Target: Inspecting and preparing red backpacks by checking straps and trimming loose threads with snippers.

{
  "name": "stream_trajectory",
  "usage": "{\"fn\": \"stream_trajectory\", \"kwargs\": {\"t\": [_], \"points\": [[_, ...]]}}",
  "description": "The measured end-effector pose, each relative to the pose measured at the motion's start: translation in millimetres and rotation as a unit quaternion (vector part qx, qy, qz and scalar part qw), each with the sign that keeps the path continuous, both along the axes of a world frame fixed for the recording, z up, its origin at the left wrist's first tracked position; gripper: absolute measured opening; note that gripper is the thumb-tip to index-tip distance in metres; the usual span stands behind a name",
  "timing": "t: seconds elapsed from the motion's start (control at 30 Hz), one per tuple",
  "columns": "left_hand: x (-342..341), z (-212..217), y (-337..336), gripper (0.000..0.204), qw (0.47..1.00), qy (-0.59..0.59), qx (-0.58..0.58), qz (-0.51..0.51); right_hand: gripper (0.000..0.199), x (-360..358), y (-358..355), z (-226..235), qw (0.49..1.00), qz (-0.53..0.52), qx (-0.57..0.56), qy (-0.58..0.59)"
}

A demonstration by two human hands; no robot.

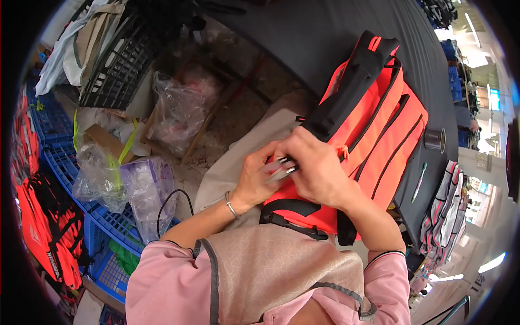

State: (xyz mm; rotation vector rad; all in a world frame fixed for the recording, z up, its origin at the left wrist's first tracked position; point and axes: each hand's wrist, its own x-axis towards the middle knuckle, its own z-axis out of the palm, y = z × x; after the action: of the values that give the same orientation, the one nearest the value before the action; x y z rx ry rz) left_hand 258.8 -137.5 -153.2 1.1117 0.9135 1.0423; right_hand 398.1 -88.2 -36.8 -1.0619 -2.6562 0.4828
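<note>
An orange backpack (379,135) with black straps and black trim lies across my lap and the edge of a black table (336,38). My right hand (317,165) is closed around a small silvery metal tool (281,170), likely snips, at the bag's lower left edge. My left hand (254,176) pinches the bag's edge right beside the tool's tip. A thin bracelet sits on my left wrist. What lies between the tool's blades is hidden by my fingers.
A roll of dark tape (435,139) and a pen (418,183) lie on the table's right side. Blue plastic crates (65,162), clear plastic bags (179,108), a black crate (122,59) and more orange bags (49,233) crowd the floor at left.
</note>
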Motion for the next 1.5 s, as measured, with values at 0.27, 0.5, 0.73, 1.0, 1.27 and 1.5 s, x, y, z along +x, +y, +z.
{"fn": "stream_trajectory", "kwargs": {"t": [0.27, 0.5, 0.73, 1.0, 1.27, 1.5], "points": [[0, 7, 9, 0.061, 0.989, 0.12, 0.069, 0.055, 0.027, 18, 23, 11, 0.962, -0.23, -0.094, 0.113], [-13, 4, 9, 0.036, 0.973, -0.159, -0.143, 0.093, 0.034, 19, 25, 9, 0.981, -0.186, -0.053, 0.016], [-23, -8, 23, 0.029, 0.983, -0.132, -0.112, 0.067, 0.027, 4, 39, 33, 0.985, -0.136, -0.069, -0.084], [-25, -23, 26, 0.024, 0.978, -0.182, -0.102, 0.021, 0.027, -20, 82, 47, 0.967, 0.021, -0.094, -0.236], [-12, -5, 21, 0.006, 0.989, 0.055, 0.016, 0.135, 0.023, -41, 110, 47, 0.93, 0.106, -0.145, -0.322], [-8, -8, 22, 0.011, 0.981, 0.083, 0.067, 0.161, 0.021, -49, 119, 32, 0.909, 0.134, -0.202, -0.338]]}}
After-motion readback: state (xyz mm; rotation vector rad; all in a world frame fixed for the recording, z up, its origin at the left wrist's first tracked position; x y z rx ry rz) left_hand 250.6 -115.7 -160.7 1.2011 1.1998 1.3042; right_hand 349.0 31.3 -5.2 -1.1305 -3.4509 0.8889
